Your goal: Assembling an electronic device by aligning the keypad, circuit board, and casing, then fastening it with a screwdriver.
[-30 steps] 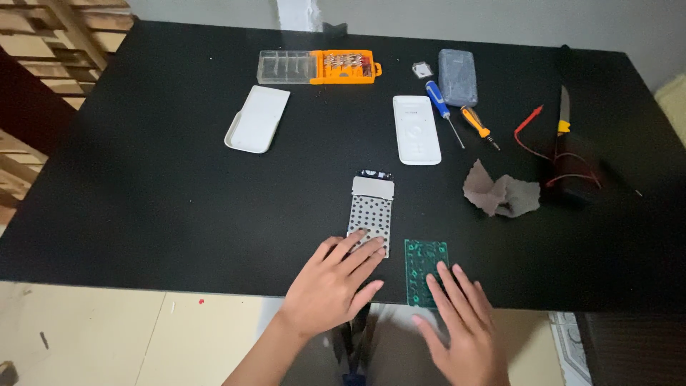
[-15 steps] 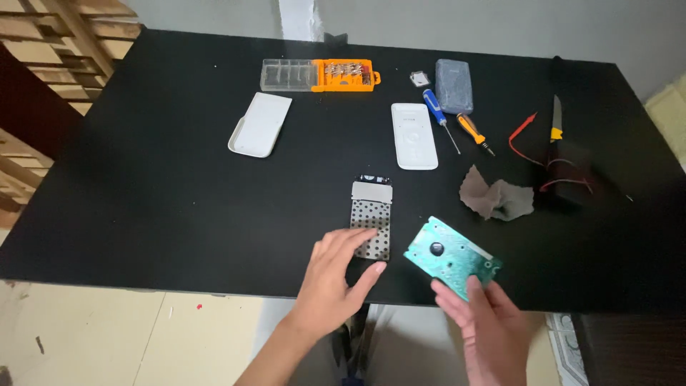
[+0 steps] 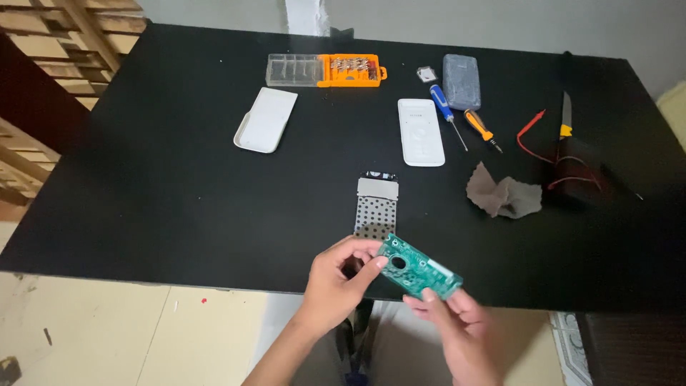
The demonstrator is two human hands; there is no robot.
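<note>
A green circuit board [image 3: 418, 266], glossy-lacquered with small pale printed marks, is held between the left hand [image 3: 336, 280] and the right hand [image 3: 457, 330]. Just beyond the left hand, a dotted grey rubbery sheet [image 3: 375, 209] is seen, matt. Farther beyond, two white plastic shells [image 3: 419, 131] [image 3: 266, 129] are noted, smooth, slightly shiny. Beyond the right hand, a grey cloth [image 3: 504, 196] appears crumpled, soft. The table top [image 3: 157, 193] is matt black.

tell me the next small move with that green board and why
Probably turn the green circuit board over to check its other face: both the left hand and right hand pinch its ends, lifted off the black table.
</note>
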